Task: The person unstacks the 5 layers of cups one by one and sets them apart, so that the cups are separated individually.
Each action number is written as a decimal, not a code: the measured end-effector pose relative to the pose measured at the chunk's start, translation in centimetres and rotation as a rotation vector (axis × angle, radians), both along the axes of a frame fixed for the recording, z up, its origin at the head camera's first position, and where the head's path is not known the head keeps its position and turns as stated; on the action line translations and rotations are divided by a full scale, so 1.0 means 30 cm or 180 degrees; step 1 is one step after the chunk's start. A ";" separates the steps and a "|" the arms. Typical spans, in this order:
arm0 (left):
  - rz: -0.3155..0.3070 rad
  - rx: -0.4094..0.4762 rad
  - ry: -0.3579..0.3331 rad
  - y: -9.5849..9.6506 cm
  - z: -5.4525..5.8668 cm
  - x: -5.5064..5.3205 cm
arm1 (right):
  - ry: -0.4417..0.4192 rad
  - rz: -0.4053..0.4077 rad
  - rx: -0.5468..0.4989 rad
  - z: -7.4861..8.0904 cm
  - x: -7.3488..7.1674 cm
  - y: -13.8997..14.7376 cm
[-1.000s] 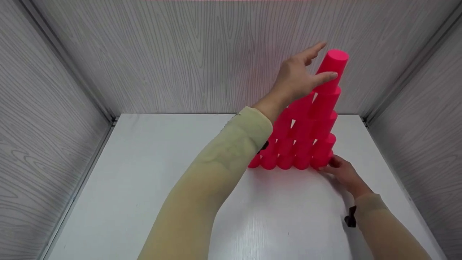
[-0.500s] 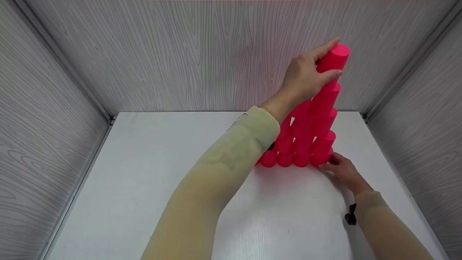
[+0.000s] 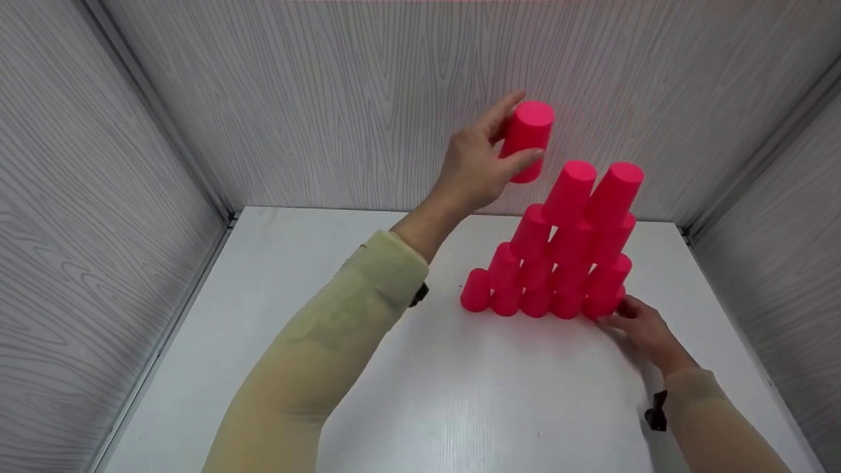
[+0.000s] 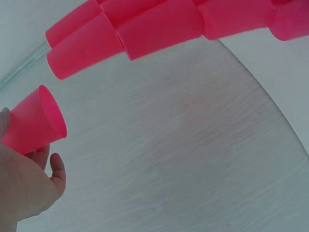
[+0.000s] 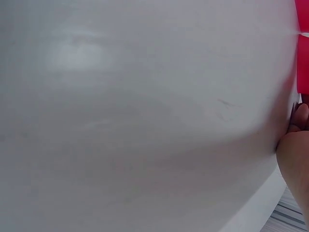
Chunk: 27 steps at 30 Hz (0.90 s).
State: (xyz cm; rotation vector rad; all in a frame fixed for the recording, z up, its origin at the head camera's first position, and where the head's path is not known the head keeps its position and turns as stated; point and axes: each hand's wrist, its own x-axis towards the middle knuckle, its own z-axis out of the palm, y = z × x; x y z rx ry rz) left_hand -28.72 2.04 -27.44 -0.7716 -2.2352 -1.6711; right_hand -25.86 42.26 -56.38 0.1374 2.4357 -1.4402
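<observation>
My left hand (image 3: 474, 163) holds a bright pink plastic cup (image 3: 525, 135) upside down in the air, thumb on the near side and fingers on the far side. Its open mouth shows in the left wrist view, where the cup (image 4: 30, 124) is apart from the others. To the right and lower stands a stepped stack of inverted pink cups (image 3: 537, 276), with two cups (image 3: 570, 194) side by side at its top. Low at the stack's right end, my right hand (image 3: 650, 332) grips the bottom corner cup; the hand partly hides that cup. The right wrist view catches only part of this hand (image 5: 295, 150).
The stack stands on a white table (image 3: 394, 394). Grey wood-grain panels rise at the back (image 3: 328, 118), left (image 3: 85, 230) and right (image 3: 775, 236). A single-height cup (image 3: 476, 290) forms the stack's left end.
My left hand has closed around the topmost cup, lifted it off the stack and carried it left. The right hand keeps its place at the bottom corner. The view has shifted slightly.
</observation>
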 end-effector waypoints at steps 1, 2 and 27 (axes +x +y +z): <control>0.0082 -0.0005 0.0008 -0.031 -0.013 -0.001 | -0.0008 0.0001 -0.0015 -0.002 0.000 0.004; 0.0157 0.0002 0.0019 -0.062 -0.027 -0.001 | -0.0009 0.0000 -0.0024 -0.005 -0.002 0.008; 0.1520 -0.0099 -0.0824 -0.655 -0.492 -0.017 | 0.0016 -0.0044 0.0083 -0.025 -0.002 0.091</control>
